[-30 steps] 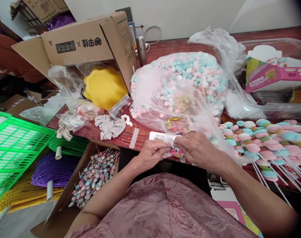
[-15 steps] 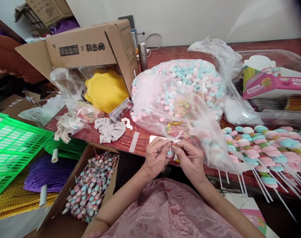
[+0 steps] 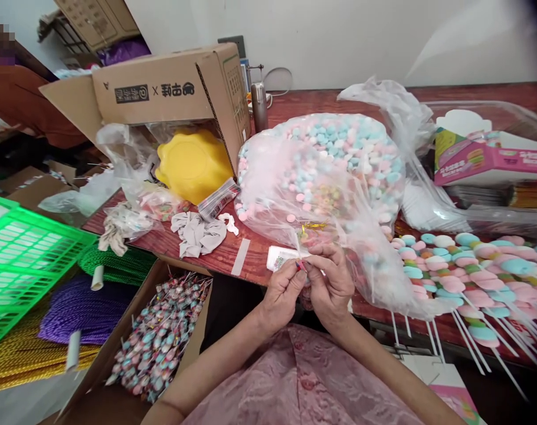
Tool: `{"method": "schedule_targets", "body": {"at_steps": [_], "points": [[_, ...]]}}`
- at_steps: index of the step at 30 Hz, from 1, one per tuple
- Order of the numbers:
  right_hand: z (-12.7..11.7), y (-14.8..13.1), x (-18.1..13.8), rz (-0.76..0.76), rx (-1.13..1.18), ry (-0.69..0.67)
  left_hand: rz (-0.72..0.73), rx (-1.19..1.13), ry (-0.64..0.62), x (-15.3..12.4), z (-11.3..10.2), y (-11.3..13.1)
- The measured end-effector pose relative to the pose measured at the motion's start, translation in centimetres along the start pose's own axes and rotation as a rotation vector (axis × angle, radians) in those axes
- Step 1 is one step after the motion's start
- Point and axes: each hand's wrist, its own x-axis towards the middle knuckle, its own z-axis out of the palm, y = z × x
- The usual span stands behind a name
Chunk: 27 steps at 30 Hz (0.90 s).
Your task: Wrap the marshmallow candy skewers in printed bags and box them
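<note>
My left hand (image 3: 282, 295) and my right hand (image 3: 333, 283) meet at the table's front edge, both closed in a pinch. Between them is a marshmallow stick (image 3: 298, 245), its white stick pointing up and its pale, wrapped sweets partly hidden below my fingers. A small pink and dark-blue strip, seemingly a tie, (image 3: 301, 265) shows at my fingertips around the stick. Just behind lies a small white printed card or packet (image 3: 279, 258). Beyond my hands spreads a large clear bag of pink, blue and white marshmallows (image 3: 334, 139).
Many marshmallow sticks (image 3: 467, 260) lie at right. A carton (image 3: 162, 82) holds a yellow scalloped item (image 3: 193, 165). Below left, a box (image 3: 162, 342) of wrapped sticks stands beside purple twisted ties (image 3: 87, 310) and a green basket (image 3: 33, 254). A person in brown (image 3: 33, 106) is far left.
My hands have turned and drawn slightly toward me, my right hand shifting left. The white stick and coloured strip show more clearly, and more of the white card is uncovered.
</note>
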Motion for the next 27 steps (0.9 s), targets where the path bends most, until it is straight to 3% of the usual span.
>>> {"method": "schedule_targets", "body": {"at_steps": [6, 8, 10, 13, 16, 19, 21, 23, 25, 27], "points": [[0.3, -0.1, 0.7, 0.125, 0.094, -0.034, -0.057, 0.102, 0.108, 0.3, 0.2, -0.2], [-0.7, -0.1, 1.7, 0.065, 0.059, -0.039, -0.143, 0.008, 0.088, 0.8, -0.2, 0.3], [-2.3, 0.1, 2.9, -0.190, -0.094, -0.157, -0.263, -0.146, -0.030, 1.2, -1.1, 0.9], [-4.6, 0.6, 4.4, -0.608, -0.333, -0.620, -0.430, -0.318, -0.326, 1.5, -2.8, 1.6], [-5.7, 0.7, 4.8, -0.714, -0.350, -0.834, -0.547, -0.353, -0.600, 1.5, -4.3, 2.0], [-5.6, 0.4, 4.4, -0.692, -0.340, -0.886, -0.585, -0.360, -0.767, 1.3, -5.2, 2.1], [-5.2, 0.4, 4.0, -0.604, -0.385, -0.928, -0.526, -0.240, -0.804, 1.1, -5.3, 2.2], [-4.6, 0.5, 3.5, -0.448, -0.441, -0.995, -0.371, 0.056, -0.755, 0.8, -5.2, 2.1], [-4.0, 0.6, 3.2, -0.269, -0.496, -1.098, -0.185, 0.384, -0.619, 0.7, -4.9, 1.8], [-3.6, 0.5, 2.9, -0.189, -0.565, -1.135, -0.097, 0.540, -0.504, 0.6, -4.8, 1.5]]}}
